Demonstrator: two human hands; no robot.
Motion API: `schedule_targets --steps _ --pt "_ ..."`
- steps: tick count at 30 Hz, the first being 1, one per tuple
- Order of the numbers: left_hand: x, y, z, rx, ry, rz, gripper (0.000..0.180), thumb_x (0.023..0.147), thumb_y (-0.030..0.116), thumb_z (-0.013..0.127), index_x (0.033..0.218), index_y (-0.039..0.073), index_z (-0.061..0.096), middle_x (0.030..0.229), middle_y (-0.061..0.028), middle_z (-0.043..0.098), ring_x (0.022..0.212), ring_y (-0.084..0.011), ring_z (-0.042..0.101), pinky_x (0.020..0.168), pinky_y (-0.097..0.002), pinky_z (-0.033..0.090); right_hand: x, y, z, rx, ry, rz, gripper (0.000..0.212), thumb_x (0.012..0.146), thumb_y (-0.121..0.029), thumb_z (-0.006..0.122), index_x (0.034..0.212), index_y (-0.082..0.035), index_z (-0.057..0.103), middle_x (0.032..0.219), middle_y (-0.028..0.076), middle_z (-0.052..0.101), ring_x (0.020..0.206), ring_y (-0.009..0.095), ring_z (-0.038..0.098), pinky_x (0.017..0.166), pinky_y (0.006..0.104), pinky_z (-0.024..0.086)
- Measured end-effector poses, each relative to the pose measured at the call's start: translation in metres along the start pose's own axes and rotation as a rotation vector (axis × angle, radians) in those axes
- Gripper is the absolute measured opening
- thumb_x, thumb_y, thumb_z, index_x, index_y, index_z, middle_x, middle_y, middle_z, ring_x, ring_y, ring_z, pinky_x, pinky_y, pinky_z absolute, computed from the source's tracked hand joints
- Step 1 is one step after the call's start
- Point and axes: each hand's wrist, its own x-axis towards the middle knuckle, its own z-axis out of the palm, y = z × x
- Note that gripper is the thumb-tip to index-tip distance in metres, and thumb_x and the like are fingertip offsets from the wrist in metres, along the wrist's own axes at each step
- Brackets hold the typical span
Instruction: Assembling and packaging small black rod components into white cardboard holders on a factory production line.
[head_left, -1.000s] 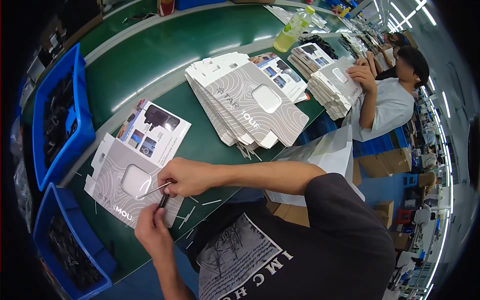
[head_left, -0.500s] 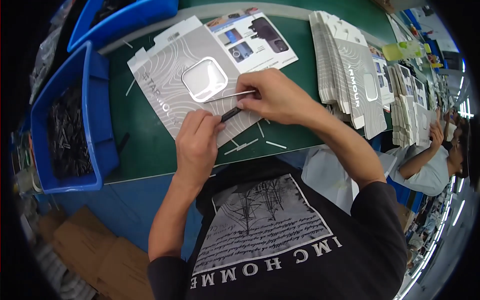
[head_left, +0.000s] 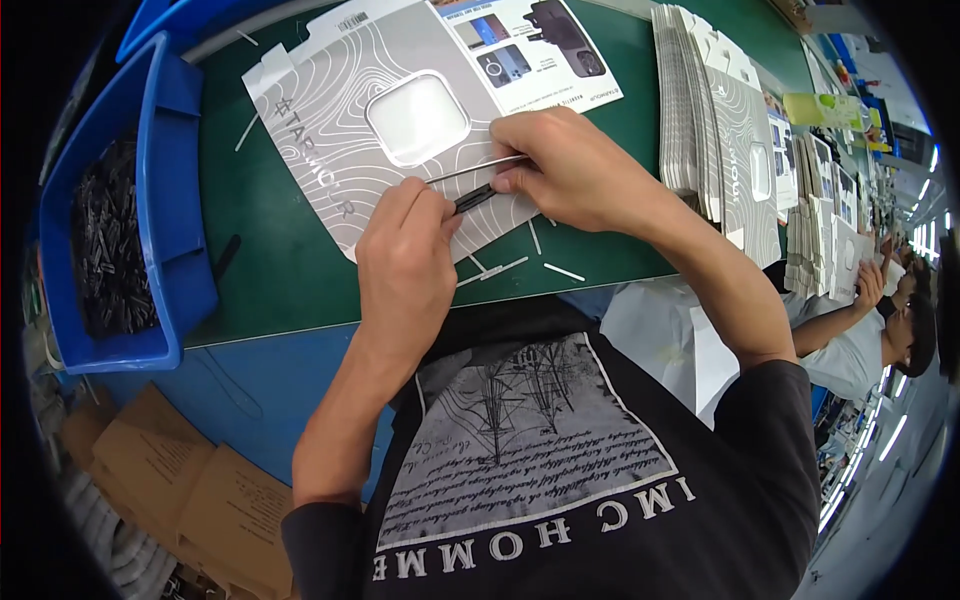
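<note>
A small black strip-shaped piece (head_left: 474, 198) spans the gap between my hands, like the loose pieces in the blue bin. My left hand (head_left: 405, 250) pinches its left end. With closed fingers, my right hand (head_left: 575, 165) grips its other end, along with a thin silvery rod-like tool (head_left: 470, 171) that points left; its kind is unclear. Under both hands lies a flat grey printed carton blank (head_left: 340, 130) with wavy white lines and a rounded square window (head_left: 417, 120). Its white panel with product pictures (head_left: 530, 60) extends to the right.
At the left stands a blue bin (head_left: 175, 200) holding many black pieces (head_left: 110, 240). Thin white strips (head_left: 500, 268) are scattered by the green table's (head_left: 290, 290) front edge. Stacked carton blanks (head_left: 690, 120) stand at the right, near another person (head_left: 850, 330). Brown cartons (head_left: 190, 490) lie below left.
The view has shifted, so the blank and bin sit higher in the picture. Both hands keep hold of the black piece, and the silvery tool's tip is now beside my left fingers.
</note>
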Motion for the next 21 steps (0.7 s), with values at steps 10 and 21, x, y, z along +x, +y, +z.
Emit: schedule_targets --steps 10,21 --pt "-0.009 0.002 0.001 -0.138 0.131 -0.056 0.041 0.074 -0.014 0.067 0.112 0.000 0.063 0.086 -0.0074 0.062 0.074 -0.0233 0.057 0.068 -0.0355 0.049 -0.013 -0.010 -0.026 0.117 0.092 0.053 0.005 0.082 0.000 0.071 0.082 0.002 0.067 0.072 0.008 0.063 0.056 0.017 0.051 0.054 0.0302 0.041" --pt "-0.015 0.005 0.012 -0.287 0.194 -0.230 0.059 0.072 -0.018 0.066 0.127 -0.001 0.057 0.087 -0.0092 0.064 0.075 -0.0216 0.058 0.068 -0.0345 0.050 -0.007 -0.059 -0.047 -0.424 -0.105 -0.205 0.004 0.079 -0.002 0.071 0.080 -0.001 0.068 0.066 0.005 0.056 0.052 0.021 0.048 0.052 0.0335 0.039"
